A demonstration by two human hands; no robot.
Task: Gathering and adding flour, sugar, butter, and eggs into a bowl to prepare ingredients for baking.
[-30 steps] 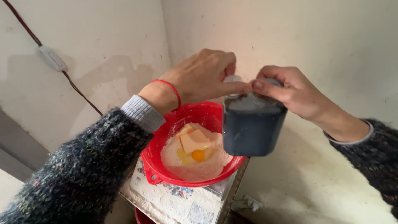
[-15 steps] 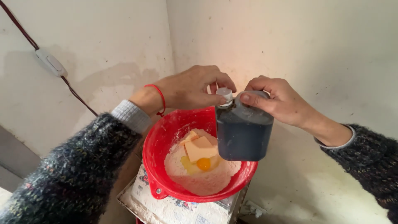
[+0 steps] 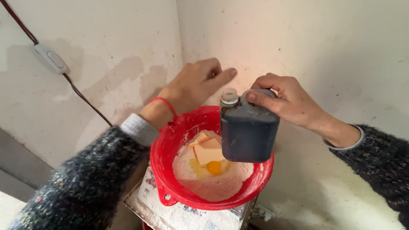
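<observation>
While the head view is taken, a dark jug is held upright above the right rim of a red bowl, the right hand being clamped on its top handle. The left hand is raised just left of the jug's open neck; its fingers are curled, and whether anything is pinched in them cannot be told. Flour, a butter slab and a raw egg yolk are seen in the bowl, which rests on a floured printed stand. The step in hand is judged to be uncapping before pouring. A controlled tilt toward the bowl centre is called for next.
</observation>
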